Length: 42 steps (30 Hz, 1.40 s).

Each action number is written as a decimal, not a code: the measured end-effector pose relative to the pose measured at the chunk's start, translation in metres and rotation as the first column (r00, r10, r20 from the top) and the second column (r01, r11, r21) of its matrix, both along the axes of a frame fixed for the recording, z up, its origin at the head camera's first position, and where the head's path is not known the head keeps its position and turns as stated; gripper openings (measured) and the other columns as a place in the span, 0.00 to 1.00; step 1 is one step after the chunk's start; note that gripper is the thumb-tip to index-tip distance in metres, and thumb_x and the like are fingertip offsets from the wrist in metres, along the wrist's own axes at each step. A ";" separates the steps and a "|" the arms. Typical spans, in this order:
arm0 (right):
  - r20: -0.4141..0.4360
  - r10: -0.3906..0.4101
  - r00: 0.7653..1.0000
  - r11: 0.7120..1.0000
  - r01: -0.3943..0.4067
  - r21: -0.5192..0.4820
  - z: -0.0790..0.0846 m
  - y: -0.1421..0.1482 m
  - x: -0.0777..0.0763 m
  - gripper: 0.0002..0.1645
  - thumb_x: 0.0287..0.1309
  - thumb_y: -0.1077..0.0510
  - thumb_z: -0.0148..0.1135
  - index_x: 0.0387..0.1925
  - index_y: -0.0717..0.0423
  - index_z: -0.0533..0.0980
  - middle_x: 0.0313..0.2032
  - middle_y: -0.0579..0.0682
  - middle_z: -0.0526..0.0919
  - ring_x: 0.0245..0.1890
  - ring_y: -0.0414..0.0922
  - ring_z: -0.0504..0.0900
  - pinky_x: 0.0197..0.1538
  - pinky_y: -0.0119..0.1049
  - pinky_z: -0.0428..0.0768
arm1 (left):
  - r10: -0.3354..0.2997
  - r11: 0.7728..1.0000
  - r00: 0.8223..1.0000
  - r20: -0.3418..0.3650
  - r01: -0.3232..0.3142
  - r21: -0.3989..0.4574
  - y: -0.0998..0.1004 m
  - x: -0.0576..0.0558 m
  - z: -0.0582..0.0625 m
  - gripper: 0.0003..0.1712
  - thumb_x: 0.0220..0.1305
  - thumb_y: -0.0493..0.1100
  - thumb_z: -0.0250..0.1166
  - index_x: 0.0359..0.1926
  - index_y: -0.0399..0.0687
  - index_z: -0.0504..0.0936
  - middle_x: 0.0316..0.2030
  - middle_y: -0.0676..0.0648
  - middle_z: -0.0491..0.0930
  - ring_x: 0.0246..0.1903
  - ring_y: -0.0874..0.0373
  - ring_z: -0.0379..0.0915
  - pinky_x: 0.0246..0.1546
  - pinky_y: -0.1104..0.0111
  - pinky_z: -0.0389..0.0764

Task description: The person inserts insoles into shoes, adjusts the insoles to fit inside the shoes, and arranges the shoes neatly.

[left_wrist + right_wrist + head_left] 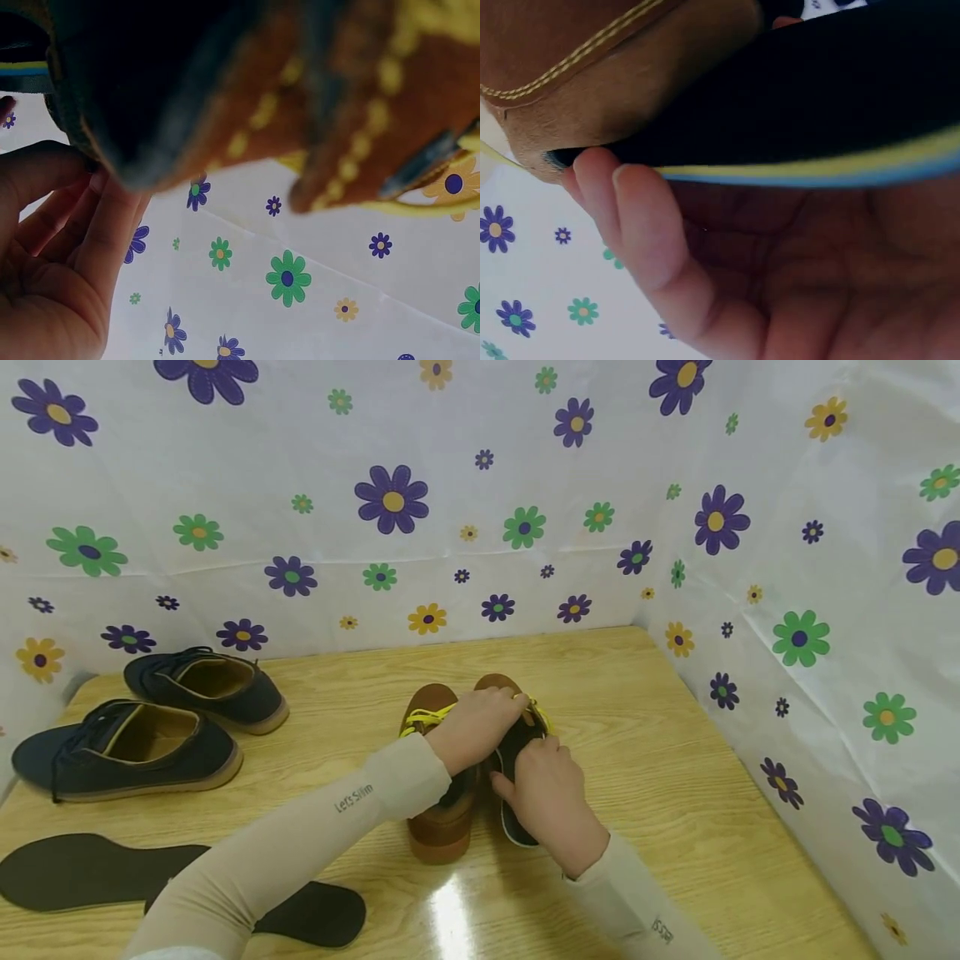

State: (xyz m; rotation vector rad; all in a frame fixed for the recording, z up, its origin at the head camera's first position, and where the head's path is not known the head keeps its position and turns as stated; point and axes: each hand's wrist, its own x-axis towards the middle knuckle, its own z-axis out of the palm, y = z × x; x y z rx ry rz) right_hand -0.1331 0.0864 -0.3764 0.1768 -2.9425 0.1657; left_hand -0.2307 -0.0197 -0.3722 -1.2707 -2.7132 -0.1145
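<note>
Two brown shoes with yellow laces stand side by side in the head view. My left hand reaches across the left brown shoe to the right brown shoe. In the left wrist view its thumb and fingers pinch the edge of that shoe's opening. My right hand grips a dark insole with a yellow and blue edge, fingers curled under it. The insole's front part lies inside the right shoe's opening, and its heel end sticks out toward me. The insole's toe is hidden in the shoe.
On the wooden table, a pair of dark blue shoes stands at the left: one nearer, one behind. Two flat dark insoles lie at the front left, one partly under my left sleeve, the other beside it. Flower-printed cloth surrounds the table.
</note>
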 end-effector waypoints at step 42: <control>0.089 0.077 0.993 0.989 -0.065 -0.137 0.029 0.017 0.017 0.22 0.51 0.57 0.69 0.11 0.57 0.68 0.14 0.48 0.68 0.14 0.43 0.69 0.18 0.37 0.71 | 0.017 1.000 0.996 0.093 -0.019 0.019 -0.001 -0.002 0.001 0.17 0.69 0.33 0.56 0.57 0.42 0.79 0.46 0.43 0.80 0.41 0.52 0.79 0.40 0.63 0.79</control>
